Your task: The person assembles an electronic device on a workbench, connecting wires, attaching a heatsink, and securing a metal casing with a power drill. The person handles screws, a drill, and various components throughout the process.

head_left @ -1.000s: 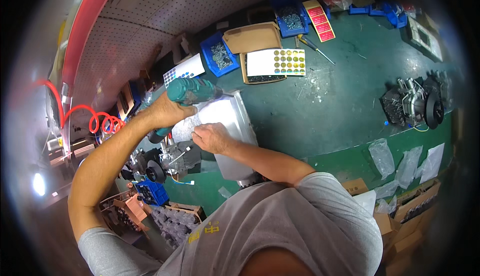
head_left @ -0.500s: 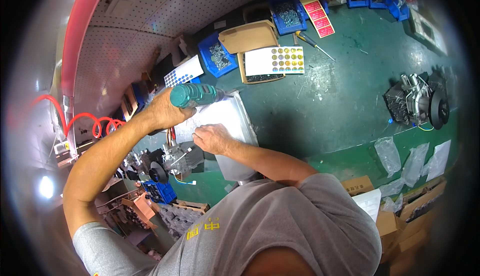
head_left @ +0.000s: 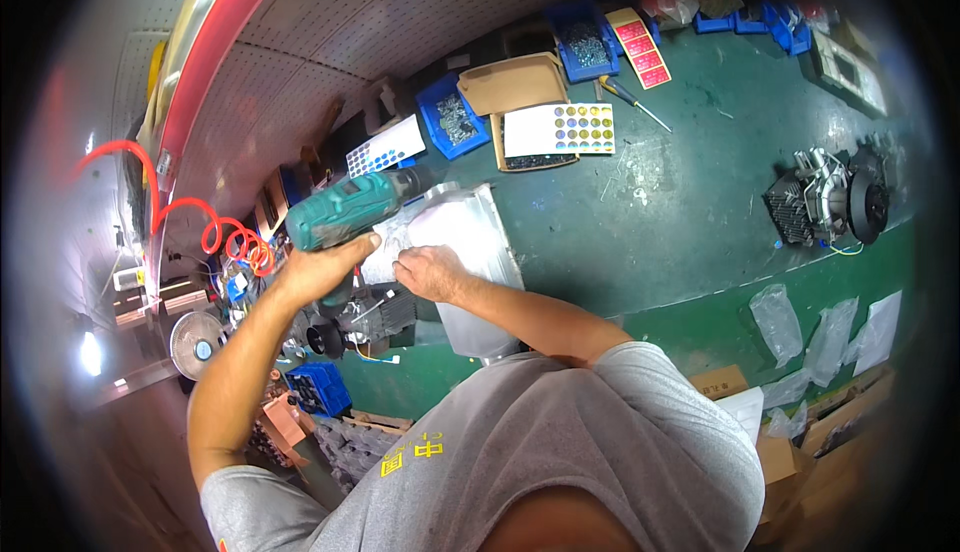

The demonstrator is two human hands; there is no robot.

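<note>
Teal cordless drill (head_left: 352, 208): gripped whole-fisted by left hand (head_left: 322, 270), nose toward 3 o'clock, over the grey metal cover panel (head_left: 465, 242) on the green workbench (head_left: 690, 202). Right hand (head_left: 428, 272): fingers curled narrow, resting on the panel just at the drill's 5 o'clock. Electric motor (head_left: 360, 317): at the hands' 6 o'clock. Second motor (head_left: 825, 202): well apart at 3 o'clock.

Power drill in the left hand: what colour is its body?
Teal green with black parts; the cordless power drill, gripped by the left hand, shows best in the head view.
</note>
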